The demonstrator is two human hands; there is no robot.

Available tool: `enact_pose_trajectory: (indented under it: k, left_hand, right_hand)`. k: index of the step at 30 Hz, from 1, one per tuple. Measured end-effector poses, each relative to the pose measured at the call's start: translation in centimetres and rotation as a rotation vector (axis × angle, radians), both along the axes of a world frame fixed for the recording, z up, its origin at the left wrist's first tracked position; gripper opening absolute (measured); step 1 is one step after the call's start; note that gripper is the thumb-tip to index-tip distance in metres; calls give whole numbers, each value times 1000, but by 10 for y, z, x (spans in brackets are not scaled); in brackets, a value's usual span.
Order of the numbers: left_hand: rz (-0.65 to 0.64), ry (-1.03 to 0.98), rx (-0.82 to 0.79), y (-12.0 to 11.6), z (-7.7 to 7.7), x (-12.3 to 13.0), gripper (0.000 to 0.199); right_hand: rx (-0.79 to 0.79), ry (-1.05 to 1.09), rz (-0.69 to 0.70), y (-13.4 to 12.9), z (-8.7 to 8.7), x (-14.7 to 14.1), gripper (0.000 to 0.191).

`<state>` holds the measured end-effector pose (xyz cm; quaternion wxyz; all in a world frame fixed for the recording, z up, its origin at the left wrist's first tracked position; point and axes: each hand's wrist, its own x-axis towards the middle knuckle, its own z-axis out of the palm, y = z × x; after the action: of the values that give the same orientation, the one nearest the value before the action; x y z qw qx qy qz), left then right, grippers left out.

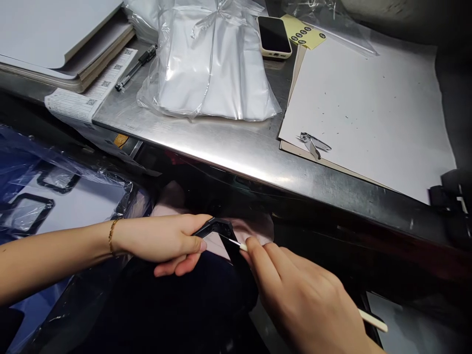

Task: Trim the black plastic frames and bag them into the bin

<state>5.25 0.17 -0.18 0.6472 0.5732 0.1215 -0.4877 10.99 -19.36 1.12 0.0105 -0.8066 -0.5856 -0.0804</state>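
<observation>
The left hand (167, 243) held a black frame (221, 233) by its corner, down low in front of the metal table (236, 147). The thumb and fingers were pinched on the frame, with the fingers curled under it. The right hand (302, 295) held a thin white stick (372, 320). Its fingers were pressed close together around the stick, and the stick's thin tip (236, 242) touched the inside of the frame's corner. The other end of the stick poked out behind the hand. A gold bracelet (112, 236) sat on the left wrist. On the table lay a big white sheet of paper (368, 108) with nail clippers (313, 143) on it. Near them was a phone (274, 35) beside a yellow note (304, 33). A bag of white things (210, 64) sat in the middle, and a black pen (135, 68) lay to its left, next to some books (66, 44). More black frames (27, 211) lay under clear plastic at the left.
</observation>
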Motion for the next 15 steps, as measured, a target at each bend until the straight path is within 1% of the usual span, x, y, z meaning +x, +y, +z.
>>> enact_pose_trajectory:
  k: [5,12,15]
  left_hand:
    - [-10,-5,0,-1,2,1,18]
    - [9,7,-5,1,-1,-3,17]
    - [5,5,1,0,-2,-4,15]
  right_hand:
    - [-20,-27,-8,5,-3,-2,27]
    - [-121,12,29,10,4,-3,31]
    - [-140,6,29,12,6,-5,32]
